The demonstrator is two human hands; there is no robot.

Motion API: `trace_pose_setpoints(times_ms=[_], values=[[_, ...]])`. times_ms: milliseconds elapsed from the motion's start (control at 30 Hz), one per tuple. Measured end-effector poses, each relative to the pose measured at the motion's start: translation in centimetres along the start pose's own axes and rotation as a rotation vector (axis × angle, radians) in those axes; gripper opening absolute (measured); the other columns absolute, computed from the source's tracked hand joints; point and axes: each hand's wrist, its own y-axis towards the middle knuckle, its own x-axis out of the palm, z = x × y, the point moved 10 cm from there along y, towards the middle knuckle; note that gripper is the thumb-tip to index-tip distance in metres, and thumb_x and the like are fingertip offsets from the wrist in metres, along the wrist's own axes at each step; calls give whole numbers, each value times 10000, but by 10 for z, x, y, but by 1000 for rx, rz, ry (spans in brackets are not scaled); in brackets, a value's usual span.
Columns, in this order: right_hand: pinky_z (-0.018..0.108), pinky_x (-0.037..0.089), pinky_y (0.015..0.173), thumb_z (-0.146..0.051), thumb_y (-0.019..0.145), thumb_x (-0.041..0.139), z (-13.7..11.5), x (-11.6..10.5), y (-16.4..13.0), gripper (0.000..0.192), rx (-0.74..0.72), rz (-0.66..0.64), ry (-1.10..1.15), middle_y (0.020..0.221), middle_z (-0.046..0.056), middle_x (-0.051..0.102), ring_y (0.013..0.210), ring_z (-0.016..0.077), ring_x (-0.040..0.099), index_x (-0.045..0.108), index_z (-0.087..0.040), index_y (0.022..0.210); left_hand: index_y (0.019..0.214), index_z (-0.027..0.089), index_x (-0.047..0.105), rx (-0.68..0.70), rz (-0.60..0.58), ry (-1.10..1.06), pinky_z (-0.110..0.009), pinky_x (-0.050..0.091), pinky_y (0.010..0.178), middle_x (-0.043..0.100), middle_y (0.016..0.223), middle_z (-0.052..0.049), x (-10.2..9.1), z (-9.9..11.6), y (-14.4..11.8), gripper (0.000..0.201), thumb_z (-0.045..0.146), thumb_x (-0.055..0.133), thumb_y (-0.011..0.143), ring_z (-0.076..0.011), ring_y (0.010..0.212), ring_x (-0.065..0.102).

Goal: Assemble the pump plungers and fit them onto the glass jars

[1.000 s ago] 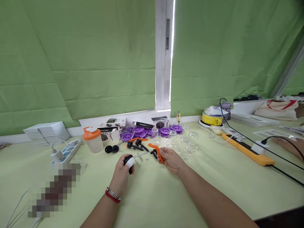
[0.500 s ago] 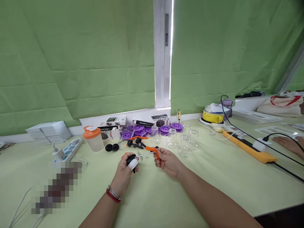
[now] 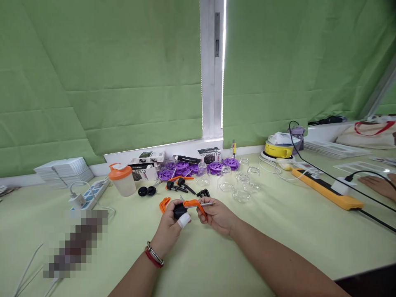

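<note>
Your left hand [image 3: 173, 219] curls around the screwdriver's [image 3: 180, 212] black handle; your right hand [image 3: 214, 216] pinches the orange piece [image 3: 192, 203] above the surface [image 3: 204, 264], the shaft [image 3: 208, 204] crossing it. More orange pieces [image 3: 163, 205] show beside your left hand; clear cups [image 3: 242, 197] stand beyond your right.

Worktop [image 3: 198, 268]: pale yellow-green, pretty crowded toward the back
Left of frame: white stack [image 3: 63, 171], blue-and-white power strip [image 3: 98, 190], orange-lidded cup [image 3: 124, 183]
Centre: purple spoked discs [image 3: 182, 168], printed box [image 3: 147, 174] just left of them, two round black caps [image 3: 151, 191] and black stems [image 3: 173, 187] nearer the camera
Right of centre: loose bunch of clear vessels [image 3: 241, 197]
Right side: orange power strip [image 3: 340, 200]
</note>
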Motion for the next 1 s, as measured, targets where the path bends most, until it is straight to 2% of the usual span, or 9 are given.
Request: trace_pose_setpoints(times_ms=[200,367,467,533,667,733,800,900,1000], values=[[246,334,557,-318,661,747,-1,7,-3,278,-42,-18,-46,604,-8,588,511,85,483,563,-164,801,988,227,558,-8,1,-7,-300,459,709,566,865,-19,5,4,-2,422,202,751,613,-167,762,540],[224,317,542,-340,658,761,8,9,-3,302,0,-28,-86,600,-17,581,515,74,476,548,-163,778,995,229,547,-22,-96,-37,-303,451,706,569,903,-23,14,6,-6,391,256,734,652,-162,765,539],[203,269,507,-358,671,749,17,11,-4,306,55,-54,-131,590,-25,564,502,61,451,531,-163,761,1028,219,557,-25,-145,-169,-318,444,681,580,980,-47,18,7,-9,295,378,606,783,-143,716,536],[197,257,501,-369,679,741,19,10,-5,309,68,-53,-156,585,-31,549,506,59,451,524,-166,761,1048,203,561,-47,-130,-291,-312,435,635,586,985,-66,17,4,-9,309,433,486,856,-146,708,534],[196,266,497,-376,682,734,17,10,-3,309,50,-51,-216,587,-42,526,512,61,455,522,-169,768,1019,166,590,-110,-80,-417,-283,429,596,595,979,-90,13,-4,-6,283,375,525,839,-184,806,546],[206,297,503,-408,718,692,16,7,0,299,17,-39,-281,620,-26,548,533,77,481,537,-166,801,998,154,600,-117,-40,-435,-276,423,584,598,949,-85,7,-4,-3,259,333,562,814,-176,774,547],[220,335,521,-423,778,614,12,-2,3,276,-34,24,-401,673,-5,572,559,91,501,551,-160,835,990,147,599,-88,51,-453,-273,418,578,596,895,-69,-7,-2,2,252,319,567,809,-155,708,543],[238,374,562,-340,829,536,5,-15,4,185,-134,140,-759,709,7,577,592,104,501,580,-160,835,1005,154,582,-28,225,-479,-269,417,583,589,787,-32,-37,0,7,253,320,554,815,-131,627,539],[261,408,643,-244,824,515,1,-8,4,148,-256,179,-1178,819,37,611,689,133,540,628,-169,883,1000,159,573,0,348,-496,-270,422,584,594,739,-21,-59,-3,9,247,308,553,804,-127,593,547]])
